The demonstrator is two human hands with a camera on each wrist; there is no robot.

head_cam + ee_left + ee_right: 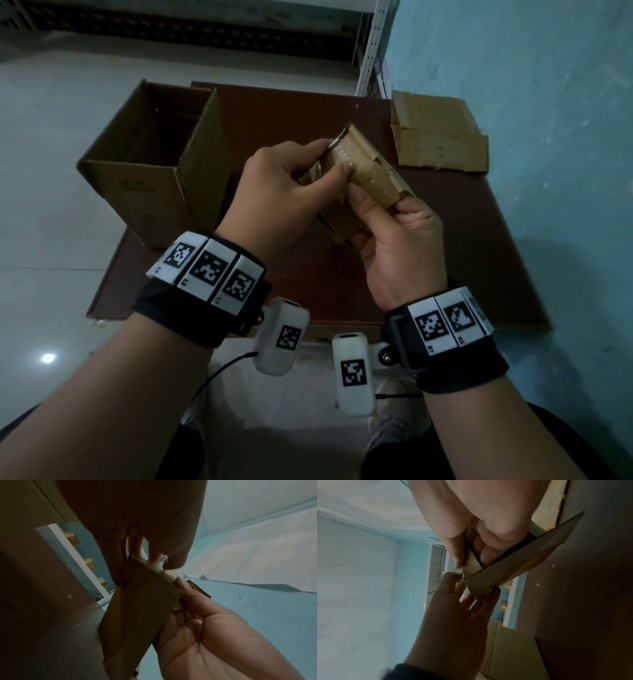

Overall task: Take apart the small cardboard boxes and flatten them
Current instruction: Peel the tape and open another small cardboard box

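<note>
Hands are meeting above the brown table (462, 260), both working on one small cardboard box (359, 161) held in the air over the table's middle. The left hand (281, 192) is gripping the box's far end, its fingers curled round the cardboard and its thumb pressing on the taped top. The right hand (397, 246) is pinching the near taped flap, thumb on top and fingers curled underneath. Flattened cardboard pieces (438, 137) are lying on the table's far right corner. A large open carton (154, 161) is standing at the table's left edge, upright with its top flaps open.
</note>
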